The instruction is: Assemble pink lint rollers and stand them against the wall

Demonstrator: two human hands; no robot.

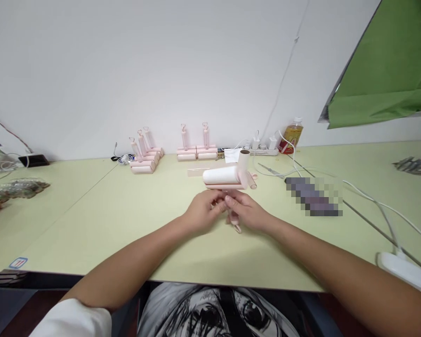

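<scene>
A pink lint roller (221, 176) with a white sticky roll is held over the table, its roll pointing away from me and its looped handle end toward me. My left hand (206, 208) has its fingers closed at the handle just under the roller head. Wrapped round the handle from the other side is my right hand (247, 209). Just behind the roller head stands a cardboard-cored white roll (244, 160). A small clear pink tube (251, 181) lies at the head's right end.
Finished-looking pink lint rollers stand along the wall, one group (143, 159) at left and a pair (197, 149) nearer the middle. A drink bottle (291, 135), a power strip (266, 152), white cables, a craft knife (271, 170) and a blurred-out object (314, 196) are at right.
</scene>
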